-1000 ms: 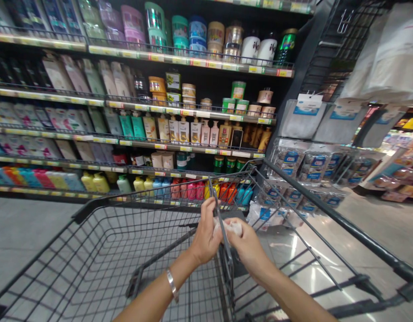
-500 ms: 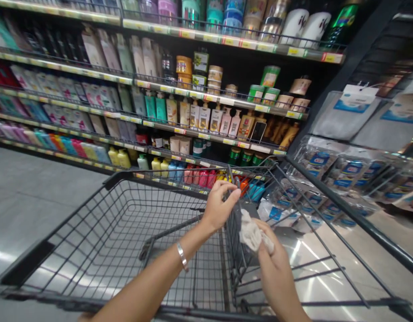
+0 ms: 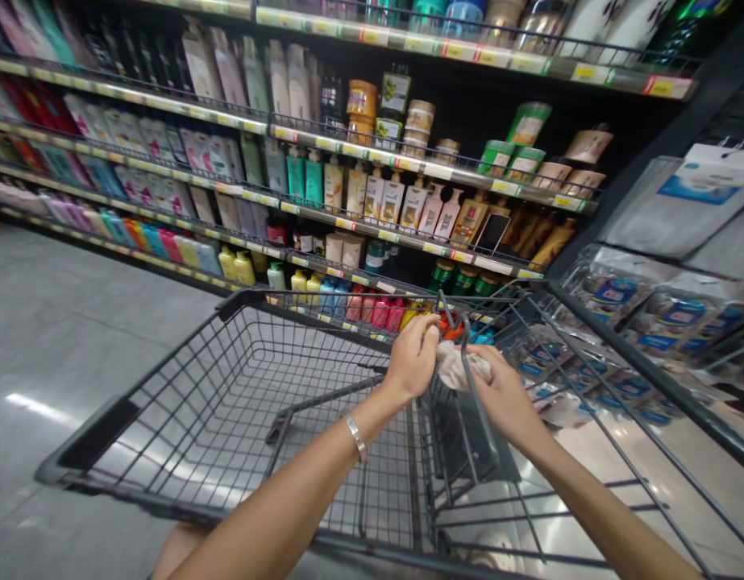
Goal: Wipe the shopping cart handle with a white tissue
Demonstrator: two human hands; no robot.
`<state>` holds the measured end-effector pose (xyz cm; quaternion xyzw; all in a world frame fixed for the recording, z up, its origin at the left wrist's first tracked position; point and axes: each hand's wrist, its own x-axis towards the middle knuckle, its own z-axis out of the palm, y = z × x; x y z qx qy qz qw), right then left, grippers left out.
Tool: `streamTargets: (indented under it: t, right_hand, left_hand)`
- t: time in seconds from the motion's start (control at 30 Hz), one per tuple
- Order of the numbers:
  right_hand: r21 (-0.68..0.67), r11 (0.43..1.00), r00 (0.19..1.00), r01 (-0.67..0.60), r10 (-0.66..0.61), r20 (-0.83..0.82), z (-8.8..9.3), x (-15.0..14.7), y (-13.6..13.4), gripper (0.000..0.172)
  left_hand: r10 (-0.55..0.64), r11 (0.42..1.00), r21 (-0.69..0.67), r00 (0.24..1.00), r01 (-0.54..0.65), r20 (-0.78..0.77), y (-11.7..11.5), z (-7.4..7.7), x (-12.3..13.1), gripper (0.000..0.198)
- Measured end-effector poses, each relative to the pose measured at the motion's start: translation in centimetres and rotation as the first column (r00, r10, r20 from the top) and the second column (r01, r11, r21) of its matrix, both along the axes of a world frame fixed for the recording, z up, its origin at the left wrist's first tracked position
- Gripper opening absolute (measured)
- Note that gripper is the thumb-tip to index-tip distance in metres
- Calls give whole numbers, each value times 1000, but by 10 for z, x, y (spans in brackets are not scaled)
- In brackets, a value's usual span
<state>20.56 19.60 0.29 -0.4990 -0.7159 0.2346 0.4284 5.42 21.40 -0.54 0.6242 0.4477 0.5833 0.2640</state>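
A black wire shopping cart [image 3: 123, 415] fills the lower part of the view. My left hand [image 3: 413, 354], with a silver bracelet at the wrist, is closed at the top of the cart's inner divider, fingers curled over the wire. Just right of it, my right hand [image 3: 501, 395] is closed on a crumpled off-white cloth [image 3: 453, 366]. The cloth presses against the bent bar of the fold-out seat frame [image 3: 477, 403], which crosses in front of it. Below the cloth hangs the seat's dark grey panel [image 3: 468, 443]. Some right fingertips are hidden behind cloth and bar.
Shelves [image 3: 329, 145] of bottles and jars rise beyond the cart. Packaged goods hang on hooks [image 3: 613, 294] at the right, close to the cart's handle bar [image 3: 643, 354]. Grey shiny floor [image 3: 75, 314] lies at the left.
The seat frame and its grey panel now stand out from the divider, towards the right. My right hand has moved up with the cloth, closer to my left hand. The view has shifted slightly.
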Motion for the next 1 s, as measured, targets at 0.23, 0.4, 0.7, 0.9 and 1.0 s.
streamTargets:
  t: [0.23,0.4,0.7,0.9,1.0]
  right_hand:
    - [35,996,993,-86,88,-84,-19,-17,68,15]
    - [19,994,966,-105,107,-235,-24,-25,108,14]
    - [-24,999,918,-44,31,-395,-32,-38,109,26]
    - [-52,997,937,-52,31,-347,-24,-29,70,28]
    - [-164,986,929,-8,-53,-367,-24,-25,49,35]
  left_hand:
    - [-183,956,147,911,252,-370,18,14,-12,56]
    - [-212,941,56,713,333,-668,30,40,-23,54]
    - [-364,863,7,630,506,-686,46,40,-40,68]
    - [-515,817,8,736,576,-440,48,31,-42,63]
    - [-430,903,-107,862,417,-269,41,20,-35,69]
